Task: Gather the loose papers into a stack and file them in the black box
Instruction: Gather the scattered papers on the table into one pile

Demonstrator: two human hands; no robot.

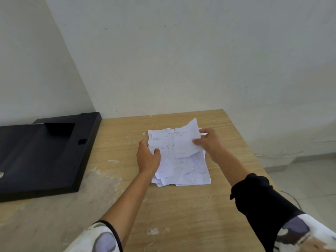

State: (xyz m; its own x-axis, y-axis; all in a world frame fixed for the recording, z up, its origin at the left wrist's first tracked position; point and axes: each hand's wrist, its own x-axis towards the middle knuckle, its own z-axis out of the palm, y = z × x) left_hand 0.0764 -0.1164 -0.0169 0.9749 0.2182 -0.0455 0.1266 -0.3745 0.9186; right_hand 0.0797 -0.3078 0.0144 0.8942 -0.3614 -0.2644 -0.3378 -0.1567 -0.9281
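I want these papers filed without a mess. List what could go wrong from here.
1. The papers lie fanned and creased, edges uneven; lifted now, loose sheets may slip out.
2. The right hand pinches only one raised sheet, which could crumple or tear.
3. The black box sits off to the left of the wooden table, so the carry could shed sheets.

Both arms reach out in front, the left hand (148, 158) lies flat with its thumb pressing down, and the right hand (209, 140) pinches with its thumb and fingers
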